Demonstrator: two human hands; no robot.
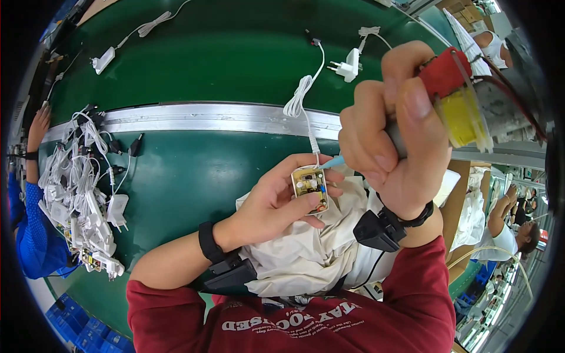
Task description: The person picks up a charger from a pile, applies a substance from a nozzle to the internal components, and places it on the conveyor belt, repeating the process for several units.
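Note:
My left hand [268, 203] grips an opened white power adapter [305, 175], its thumb lying across the exposed circuit board. A white cord [301, 97] runs from the adapter's far end, over the metal rail, to the far green surface. Closer to the camera and to the right, my right hand [406, 132] is closed around a glue dispensing gun [462, 117] with a red part and a yellow band. Its light-blue nozzle [333, 162] points at the adapter's upper right corner; whether the tip touches the board I cannot tell.
A heap of white adapters and cords [88, 194] lies on the left. Beyond the metal rail [194, 117] are white plug adapters [348, 66]. Another person's arm [35, 138] reaches in at far left. White cloth [312, 253] covers my lap. A cardboard box [459, 200] stands at right.

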